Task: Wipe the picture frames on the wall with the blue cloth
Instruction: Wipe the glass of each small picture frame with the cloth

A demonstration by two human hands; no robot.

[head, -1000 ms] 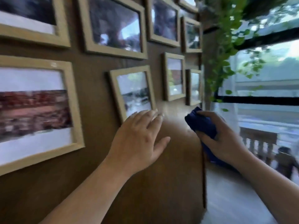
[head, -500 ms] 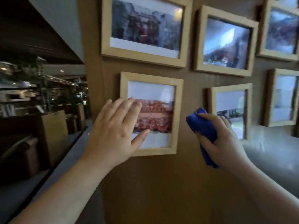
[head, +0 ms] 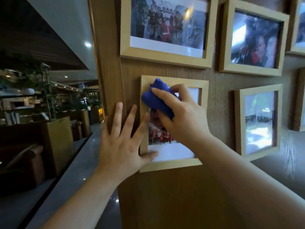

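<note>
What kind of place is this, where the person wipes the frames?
Probably a café or restaurant, though I cannot be sure. A wooden wall carries many framed photos, one frame bearing a small number sticker. To the left lies a dim hall with ceiling spotlights, potted plants and dark seating.

Right hand point(head: 184, 116) presses blue cloth point(head: 158, 98) on frame point(head: 203, 116).
</note>
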